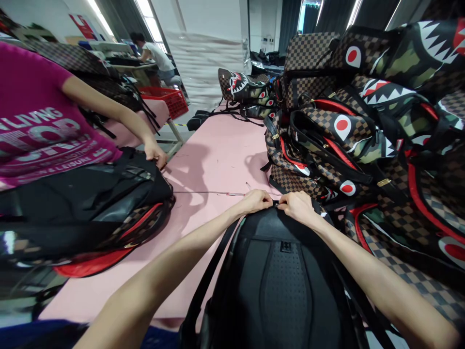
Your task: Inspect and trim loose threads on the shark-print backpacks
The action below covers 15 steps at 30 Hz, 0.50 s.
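A black backpack lies in front of me with its padded back panel facing up and its top end pointing away. My left hand is closed on the top edge of the backpack, fingers pinched. Close beside it, my right hand grips the same edge, with only a small gap between the two. A short dark piece shows in that gap, perhaps a zipper or handle part, too small to make out. Black straps hang along both sides of the bag. What lies under my fingers is hidden.
Checkered backpacks with red trim and shark-mouth prints are heaped on the right. On the left, a co-worker in a pink shirt handles another black backpack. The pink table runs away from me; a red crate stands beyond.
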### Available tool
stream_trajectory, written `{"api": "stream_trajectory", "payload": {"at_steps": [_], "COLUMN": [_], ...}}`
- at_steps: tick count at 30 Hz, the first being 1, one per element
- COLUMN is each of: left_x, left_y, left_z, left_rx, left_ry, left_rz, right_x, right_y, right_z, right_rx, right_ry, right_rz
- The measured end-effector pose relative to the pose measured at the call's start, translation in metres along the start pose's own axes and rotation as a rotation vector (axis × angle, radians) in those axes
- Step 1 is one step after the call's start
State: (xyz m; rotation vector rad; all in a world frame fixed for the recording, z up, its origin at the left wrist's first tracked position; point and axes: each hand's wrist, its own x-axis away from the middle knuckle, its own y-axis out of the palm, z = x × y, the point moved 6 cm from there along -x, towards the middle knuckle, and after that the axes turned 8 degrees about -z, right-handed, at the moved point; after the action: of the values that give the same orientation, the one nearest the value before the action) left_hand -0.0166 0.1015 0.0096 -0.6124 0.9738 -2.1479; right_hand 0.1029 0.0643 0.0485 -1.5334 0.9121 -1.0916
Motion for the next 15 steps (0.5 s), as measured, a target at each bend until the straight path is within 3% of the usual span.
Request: {"api": "stream_trajectory", "payload": {"at_steps": [10, 12, 15], "left_x": [-0.002, 0.004, 0.019], "left_y": [-0.001, -0.009, -0.023], "left_z": [-0.005, -0.003, 0.001], "left_rx": [0.042, 0.025, -0.192], "left_ry": [-0.045, 0.002, 0.068], "left_rz": [0.049, 0.139, 0.291], "right_x": [-0.003, 0.005, 0.022], "right_y": [-0.002, -0.011, -0.023], "right_z": [0.001, 0.007, 0.029], "right_rx": [-0.043, -0.035, 0.080], "right_ry": [0.017, 0.038, 0.145], "right_rz": [-0.047, 0.031, 0.122]}}
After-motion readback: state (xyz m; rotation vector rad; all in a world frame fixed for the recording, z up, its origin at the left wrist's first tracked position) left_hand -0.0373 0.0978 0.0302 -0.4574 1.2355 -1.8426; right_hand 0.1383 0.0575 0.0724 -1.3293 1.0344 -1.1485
